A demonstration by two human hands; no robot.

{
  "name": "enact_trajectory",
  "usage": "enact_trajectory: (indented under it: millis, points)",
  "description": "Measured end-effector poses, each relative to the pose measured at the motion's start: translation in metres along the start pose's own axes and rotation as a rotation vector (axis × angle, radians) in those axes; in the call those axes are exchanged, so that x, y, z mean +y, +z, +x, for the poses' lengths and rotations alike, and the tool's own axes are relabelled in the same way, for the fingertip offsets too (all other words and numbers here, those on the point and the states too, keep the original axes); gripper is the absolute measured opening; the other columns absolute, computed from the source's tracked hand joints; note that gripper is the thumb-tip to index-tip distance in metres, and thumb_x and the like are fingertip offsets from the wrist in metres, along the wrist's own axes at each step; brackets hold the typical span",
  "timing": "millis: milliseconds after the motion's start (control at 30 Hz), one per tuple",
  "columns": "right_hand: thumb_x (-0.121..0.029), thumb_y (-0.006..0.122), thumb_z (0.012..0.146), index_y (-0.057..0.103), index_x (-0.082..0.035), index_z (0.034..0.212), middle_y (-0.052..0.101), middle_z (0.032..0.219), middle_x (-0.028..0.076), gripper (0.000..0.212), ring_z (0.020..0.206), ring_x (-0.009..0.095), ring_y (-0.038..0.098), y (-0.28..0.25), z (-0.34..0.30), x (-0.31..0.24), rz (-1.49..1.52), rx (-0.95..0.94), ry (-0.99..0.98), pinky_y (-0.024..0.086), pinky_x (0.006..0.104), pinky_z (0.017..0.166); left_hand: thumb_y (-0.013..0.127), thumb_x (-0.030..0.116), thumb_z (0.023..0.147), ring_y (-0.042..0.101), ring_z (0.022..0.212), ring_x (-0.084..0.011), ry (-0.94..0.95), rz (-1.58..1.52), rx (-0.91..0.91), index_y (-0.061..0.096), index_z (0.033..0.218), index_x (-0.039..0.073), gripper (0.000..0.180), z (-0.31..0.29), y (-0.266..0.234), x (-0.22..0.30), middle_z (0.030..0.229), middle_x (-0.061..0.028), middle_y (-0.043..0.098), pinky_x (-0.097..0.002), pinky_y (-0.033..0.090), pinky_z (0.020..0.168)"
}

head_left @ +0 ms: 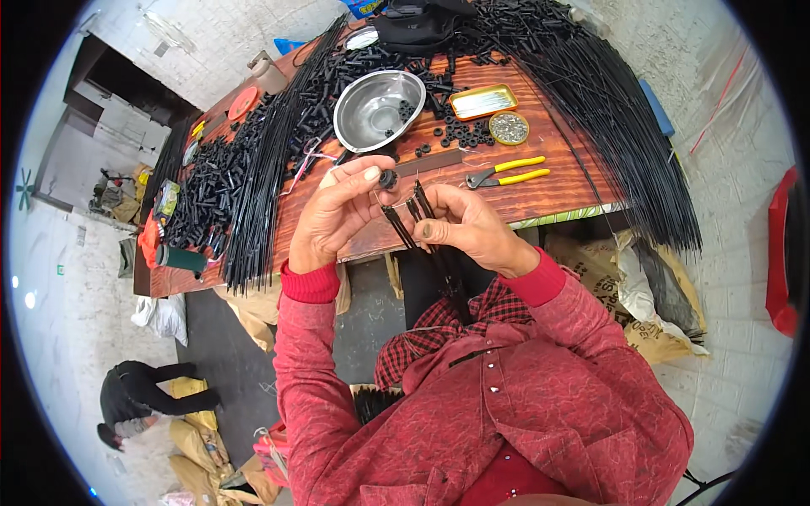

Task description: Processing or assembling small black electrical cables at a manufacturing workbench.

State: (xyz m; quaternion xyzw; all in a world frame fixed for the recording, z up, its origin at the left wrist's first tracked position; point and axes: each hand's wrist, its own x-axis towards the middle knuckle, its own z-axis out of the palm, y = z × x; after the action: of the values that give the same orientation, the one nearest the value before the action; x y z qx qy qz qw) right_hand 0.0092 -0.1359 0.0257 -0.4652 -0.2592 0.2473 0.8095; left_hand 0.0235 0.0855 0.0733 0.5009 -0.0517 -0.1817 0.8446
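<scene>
My left hand [327,211] is raised in front of the table edge and pinches a small black round plastic piece [388,179] between thumb and fingertips. Facing it, my right hand [474,229] closes round several thin black rods [396,224], its thumb pressed against them. The rods' upper ends point toward the black piece, and their lower parts hang down over my lap. Fine wire seems to show at the rod tips, too small to make out well. Just beyond my hands lie yellow-handled pliers [510,172] and a dark flat bar [429,162].
A tilted steel bowl [354,135] holds a few black pieces. Near it are a yellow tray of pale pins [481,102] and a round tub of small metal bits [509,128]. Long black rod bundles [595,110] overhang the table [540,199]. A person [139,396] bends over sacks at left.
</scene>
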Motion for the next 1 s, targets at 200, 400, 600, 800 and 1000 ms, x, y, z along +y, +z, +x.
enact_trajectory:
  millis: [200,400,600,800,1000]
  points:
    - [-0.020,0.070,0.092,0.059,-0.002,0.105,0.061,0.088,-0.002,0.025,0.077,0.004,0.056,-0.003,-0.002,-0.001,-0.002,0.003,-0.009,0.047,0.0221,0.067,0.067,0.015,0.092,0.066,0.084,-0.0138,-0.030,0.073,-0.009,0.065,0.112,-0.003,0.028,-0.001,0.020,0.006,0.100,-0.0085,0.069,-0.0287,0.057,0.079]
    - [-0.022,0.071,0.091,0.057,0.000,0.111,0.063,0.094,0.003,0.033,0.080,0.009,0.059,-0.007,-0.001,0.000,-0.008,0.007,-0.019,0.049,0.0240,0.072,0.066,0.013,0.091,0.066,0.082,-0.0112,-0.046,0.187,-0.019,0.066,0.111,-0.002,0.025,-0.003,0.031,0.006,0.095,-0.0056,0.069,-0.0261,0.056,0.078]
    - [-0.024,0.070,0.092,0.056,0.000,0.112,0.063,0.092,0.003,0.035,0.079,0.009,0.059,-0.004,-0.004,-0.006,-0.006,0.022,-0.024,0.049,0.0242,0.071,0.064,0.014,0.092,0.066,0.080,-0.0105,-0.044,0.272,-0.001,0.067,0.110,0.000,0.023,-0.007,0.034,0.007,0.093,-0.0044,0.070,-0.0256,0.055,0.075]
    - [-0.025,0.070,0.092,0.056,0.000,0.110,0.063,0.091,0.003,0.034,0.078,0.009,0.059,-0.003,-0.005,-0.007,-0.002,0.019,-0.024,0.049,0.0242,0.071,0.066,0.016,0.091,0.066,0.082,-0.0105,-0.028,0.158,-0.006,0.067,0.108,0.002,0.022,-0.005,0.031,-0.001,0.095,-0.0037,0.069,-0.0266,0.056,0.075]
    - [-0.024,0.070,0.092,0.057,0.001,0.109,0.063,0.091,0.004,0.032,0.079,0.010,0.059,-0.003,-0.003,-0.008,0.000,0.016,-0.024,0.049,0.0247,0.070,0.068,0.014,0.091,0.065,0.084,-0.0095,0.001,0.116,0.043,0.066,0.103,0.005,0.015,-0.002,0.027,-0.005,0.094,-0.0017,0.068,-0.0274,0.055,0.076]
